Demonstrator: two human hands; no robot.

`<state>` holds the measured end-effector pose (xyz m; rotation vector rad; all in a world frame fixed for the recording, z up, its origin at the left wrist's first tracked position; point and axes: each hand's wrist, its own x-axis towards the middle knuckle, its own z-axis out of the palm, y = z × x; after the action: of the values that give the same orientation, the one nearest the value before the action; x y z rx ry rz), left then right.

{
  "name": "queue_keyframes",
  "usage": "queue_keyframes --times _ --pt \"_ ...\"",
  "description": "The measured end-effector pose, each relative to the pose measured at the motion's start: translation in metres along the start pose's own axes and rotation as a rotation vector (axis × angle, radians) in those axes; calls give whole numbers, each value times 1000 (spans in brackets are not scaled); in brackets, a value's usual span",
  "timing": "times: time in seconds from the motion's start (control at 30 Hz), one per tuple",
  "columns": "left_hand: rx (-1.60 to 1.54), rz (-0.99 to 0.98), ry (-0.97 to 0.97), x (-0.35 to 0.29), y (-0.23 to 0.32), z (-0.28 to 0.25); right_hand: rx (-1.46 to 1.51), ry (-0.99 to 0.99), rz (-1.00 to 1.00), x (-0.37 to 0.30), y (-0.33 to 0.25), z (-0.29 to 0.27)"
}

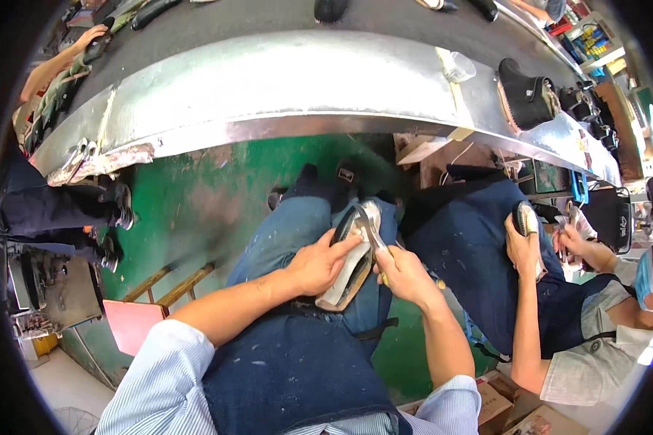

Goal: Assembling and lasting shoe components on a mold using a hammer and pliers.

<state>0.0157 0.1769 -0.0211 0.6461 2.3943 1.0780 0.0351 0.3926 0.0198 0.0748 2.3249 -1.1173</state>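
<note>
An upturned shoe (350, 277) lies across my lap, its pale underside facing up and dark upper showing at the side. My left hand (315, 265) is closed around the shoe's left side, with the index finger stretched over the sole near the toe. Closed in my right hand (408, 274) is a metal tool that looks like pincers (371, 230), with yellow on its handles. The tool's head rests against the shoe's front end, beside my left fingertip; its jaws are too small to make out. A dark blue apron (283, 370) covers my lap under the hands.
A metal-edged bench (268, 83) with a dark belt (254, 22) runs ahead, bearing a black boot (528, 98). Close on my right, a co-worker holds another shoe (527, 220). A stool (133, 324) stands left; cardboard boxes (490, 402) sit lower right. Another person works upper left.
</note>
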Motion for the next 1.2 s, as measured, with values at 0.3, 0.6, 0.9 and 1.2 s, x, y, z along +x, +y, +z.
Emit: queue_keyframes --times 0.3,0.6,0.9,1.2 --pt "-216 -95 139 -2 -18 21 67 148 -151 -12 -15 11" --pt "-511 -60 72 8 -16 1 42 148 -80 -27 -11 23" --pt "-618 -209 -280 23 -33 -15 83 125 100 -57 6 35" --pt "-655 -291 -335 31 -36 -10 -540 79 -370 -86 -2 46"
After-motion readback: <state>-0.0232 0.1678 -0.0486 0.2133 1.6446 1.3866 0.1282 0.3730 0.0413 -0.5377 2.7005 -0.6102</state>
